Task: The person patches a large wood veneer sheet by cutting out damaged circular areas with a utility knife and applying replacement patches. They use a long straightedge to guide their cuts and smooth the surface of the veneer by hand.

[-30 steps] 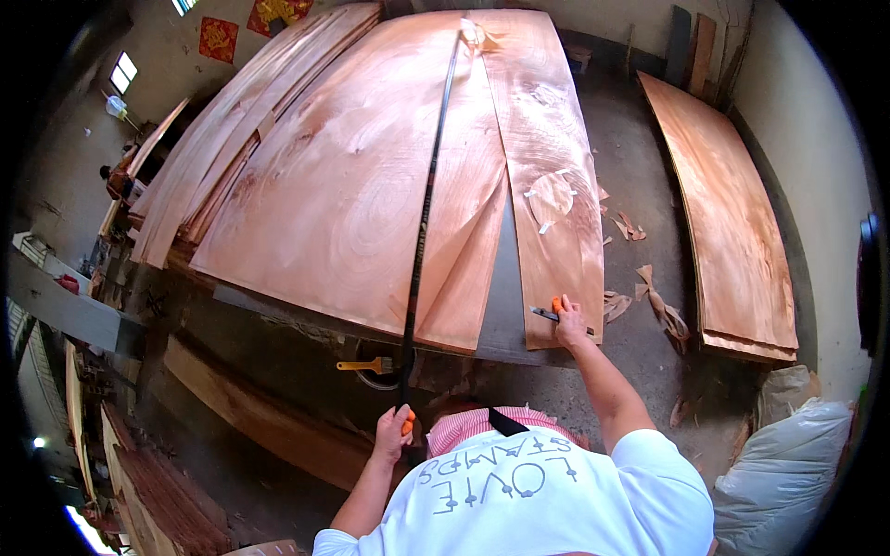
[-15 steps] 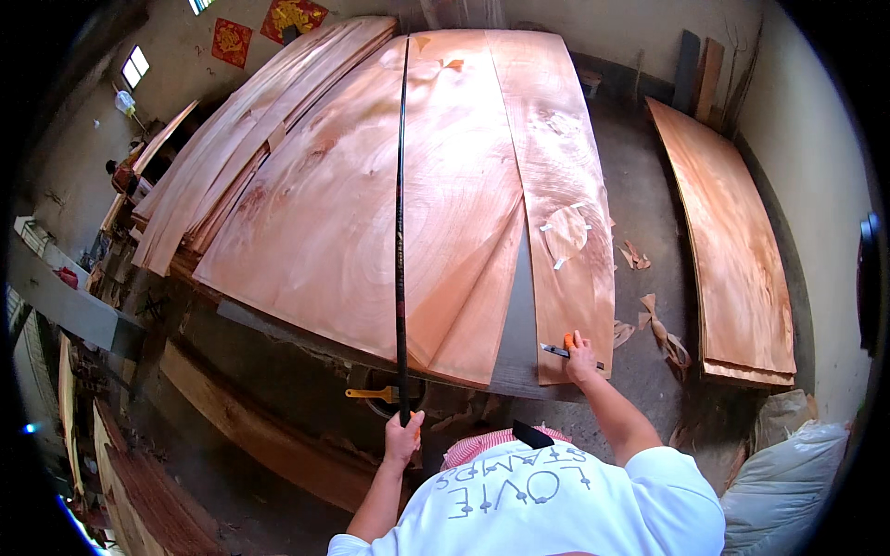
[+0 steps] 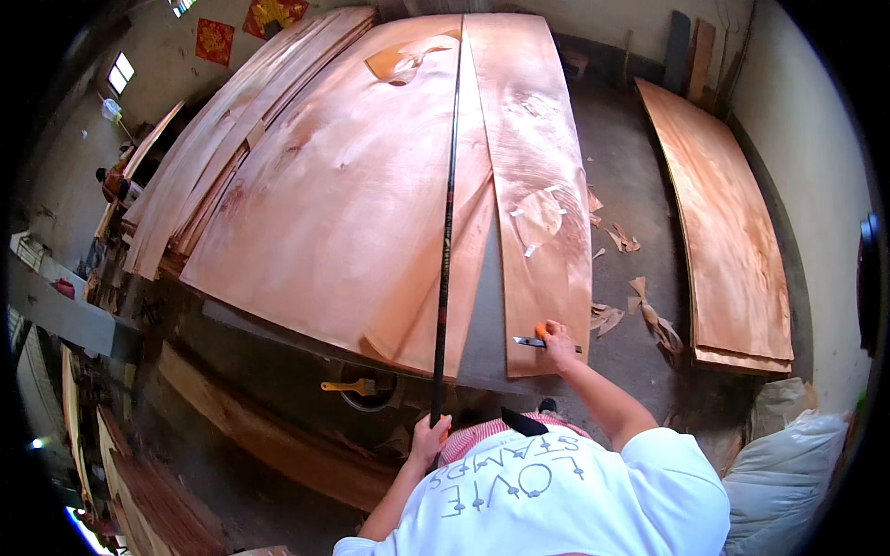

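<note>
My left hand (image 3: 429,437) is closed round the near end of a long dark pole (image 3: 449,222), which stretches away over the wood sheets to their far edge. In my right hand (image 3: 558,347) is a utility knife (image 3: 533,342), its blade pointing left above the near end of a narrow veneer strip (image 3: 547,306). Something orange shows at the fingers of both hands. Left of the strip lies a wide veneer sheet (image 3: 306,222), its near right corner folded over in creases. A grey wedge-shaped surface (image 3: 480,324) shows between the two. A curled veneer piece (image 3: 387,65) rests near the far end.
A yellow-handled brush (image 3: 349,386) lies across a round container below the near edge. Veneer stacks stand at the left (image 3: 222,139) and right (image 3: 728,232). Torn scraps (image 3: 656,315) litter the floor on the right. Another person (image 3: 113,183) is at the far left.
The pole has swung right, its far end now by the strip's left edge. The curled piece at the far end has shifted left and shows larger. Both hands keep their holds.
</note>
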The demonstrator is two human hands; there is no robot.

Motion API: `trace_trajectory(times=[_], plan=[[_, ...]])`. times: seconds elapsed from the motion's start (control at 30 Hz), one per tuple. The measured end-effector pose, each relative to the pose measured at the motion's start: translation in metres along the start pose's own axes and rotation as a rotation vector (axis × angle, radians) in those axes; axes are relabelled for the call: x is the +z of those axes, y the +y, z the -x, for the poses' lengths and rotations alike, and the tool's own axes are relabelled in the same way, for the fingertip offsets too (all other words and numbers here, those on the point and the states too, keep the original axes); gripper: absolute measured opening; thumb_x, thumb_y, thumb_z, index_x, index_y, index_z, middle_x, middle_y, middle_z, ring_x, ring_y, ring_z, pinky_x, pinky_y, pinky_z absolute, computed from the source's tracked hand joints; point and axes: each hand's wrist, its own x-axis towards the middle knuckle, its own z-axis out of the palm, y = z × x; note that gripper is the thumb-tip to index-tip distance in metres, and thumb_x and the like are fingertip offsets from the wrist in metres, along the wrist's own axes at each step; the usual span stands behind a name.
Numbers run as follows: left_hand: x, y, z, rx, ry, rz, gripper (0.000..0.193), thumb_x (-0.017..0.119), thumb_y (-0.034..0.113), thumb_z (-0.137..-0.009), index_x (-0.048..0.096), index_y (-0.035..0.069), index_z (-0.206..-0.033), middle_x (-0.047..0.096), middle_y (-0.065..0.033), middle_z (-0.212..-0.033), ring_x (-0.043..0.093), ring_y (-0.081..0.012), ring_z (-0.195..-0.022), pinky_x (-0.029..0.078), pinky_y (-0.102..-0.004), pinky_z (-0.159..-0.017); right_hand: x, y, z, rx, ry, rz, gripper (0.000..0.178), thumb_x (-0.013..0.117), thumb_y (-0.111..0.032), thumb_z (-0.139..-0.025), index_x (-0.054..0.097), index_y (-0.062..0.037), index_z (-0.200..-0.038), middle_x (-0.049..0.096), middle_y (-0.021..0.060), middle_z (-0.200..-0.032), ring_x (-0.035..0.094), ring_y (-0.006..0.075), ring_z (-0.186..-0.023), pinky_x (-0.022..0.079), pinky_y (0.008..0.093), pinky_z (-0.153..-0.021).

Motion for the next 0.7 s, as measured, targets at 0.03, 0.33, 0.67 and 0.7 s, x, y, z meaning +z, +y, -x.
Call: trace_trajectory(times=[0.03,0.33,0.67,0.7], plan=[[0.016,-0.007,-0.005,-0.016,-0.011,0.004,0.018,0.059,0.018,-0.082,0.049,0.007,-0.071,0.039,0.0043,-0.051,0.033,-0.0037,-0.036,0.025,-0.0189,-0.033,-0.001,0.006,0.001,-0.025,-0.012,-0.018,0.041,0.054,-0.011,-0.073,0.053,-0.0171,-0.113,0.042,0.0076,-0.119,0.044,0.0259,-0.107,0.043,0.035,-0.086],[0.115,-0.029,-0.04,0.012,0.02,-0.084,0.022,0.057,0.023,-0.083,0.048,0.008,-0.07,0.04,0.0027,-0.051,0.034,-0.0056,-0.036,0.026,-0.0206,-0.032,-0.005,0.041,-0.004,-0.296,-0.011,-0.117,0.029,0.052,-0.011,-0.075,0.056,-0.0112,-0.103,0.04,0.008,-0.121,0.043,0.0264,-0.109,0.044,0.035,-0.086],[0.171,-0.125,-0.075,0.013,0.048,-0.294,0.023,0.057,0.025,-0.084,0.052,0.002,-0.08,0.052,-0.0024,-0.057,0.049,-0.0099,-0.045,0.038,-0.0253,-0.042,0.017,0.092,-0.031,-0.218,0.015,-0.863,0.04,0.049,0.001,-0.073,0.054,-0.0101,-0.111,0.056,0.014,-0.092,0.056,0.0309,-0.087,0.046,0.0378,-0.075],[0.165,-0.139,-0.068,-0.074,0.055,-0.369,0.023,0.058,0.023,-0.083,0.054,0.001,-0.088,0.057,-0.0063,-0.067,0.056,-0.0133,-0.059,0.045,-0.0276,-0.053,-0.007,0.067,-0.019,-0.328,0.015,-0.698,0.04,0.05,0.0,-0.073,0.053,-0.0095,-0.112,0.058,0.0134,-0.088,0.057,0.031,-0.084,0.046,0.0375,-0.071]])
